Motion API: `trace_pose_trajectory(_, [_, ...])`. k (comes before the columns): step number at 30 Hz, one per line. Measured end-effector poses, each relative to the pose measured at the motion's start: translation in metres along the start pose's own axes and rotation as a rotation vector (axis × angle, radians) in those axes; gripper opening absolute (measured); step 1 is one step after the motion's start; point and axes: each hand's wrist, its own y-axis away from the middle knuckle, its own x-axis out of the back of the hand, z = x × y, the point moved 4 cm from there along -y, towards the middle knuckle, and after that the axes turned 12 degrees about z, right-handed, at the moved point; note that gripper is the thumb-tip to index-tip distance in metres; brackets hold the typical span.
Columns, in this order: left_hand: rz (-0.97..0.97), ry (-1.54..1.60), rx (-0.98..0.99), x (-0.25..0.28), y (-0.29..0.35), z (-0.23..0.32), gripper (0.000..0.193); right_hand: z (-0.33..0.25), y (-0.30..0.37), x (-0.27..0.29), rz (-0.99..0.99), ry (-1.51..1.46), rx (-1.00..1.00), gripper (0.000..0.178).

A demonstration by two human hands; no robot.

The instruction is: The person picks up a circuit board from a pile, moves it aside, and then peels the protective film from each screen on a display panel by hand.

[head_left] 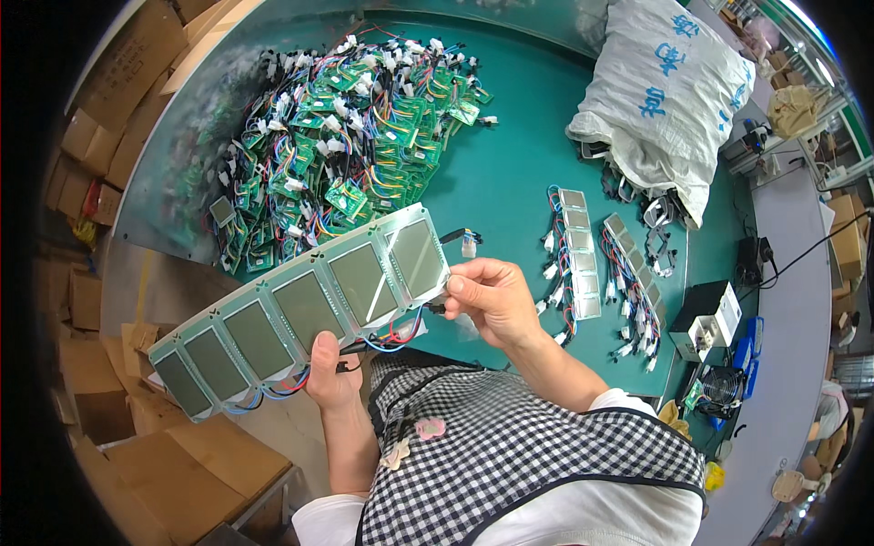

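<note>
A black-and-white checked cloth apron (pixel 492 428) lay nearest in the head view; beyond it, the left hand (pixel 333 375) gripped and the right hand (pixel 494 302) pinched a long green grey-screened panel (pixel 309 305), held aloft. Two wired grey-screened strips (pixel 579 259) seemed finished; a tangled green circuit-board heap (pixel 355 155) apparently remained.

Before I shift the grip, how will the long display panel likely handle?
The display panel is probably stiff: it runs straight between the left hand and right hand. Its screens look glossy, one reflecting a bright streak, so they may be slick and crack if knocked. The loose wires along its lower edge would likely flop and snag.
</note>
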Motion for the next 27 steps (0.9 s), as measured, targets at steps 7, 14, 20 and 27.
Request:
trace_pose_trajectory(7, [0.047, -0.013, -0.008, -0.003, 0.001, 0.001, 0.047, -0.001, 0.001, -0.002, 0.003, -0.028, -0.026, 0.013])
trace_pose_trajectory(14, [0.09, -0.051, 0.015, 0.0, 0.003, 0.002, 0.048, 0.0, 0.001, -0.003, -0.001, -0.018, -0.019, 0.013])
trace_pose_trajectory(20, [0.077, 0.012, -0.056, 0.004, 0.005, -0.003, 0.047, 0.001, 0.001, -0.005, 0.0, -0.052, -0.033, 0.012])
trace_pose_trajectory(27, [0.061, -0.111, -0.119, 0.012, 0.019, -0.012, 0.047, 0.001, -0.003, -0.008, 0.078, 0.0, 0.036, 0.012])
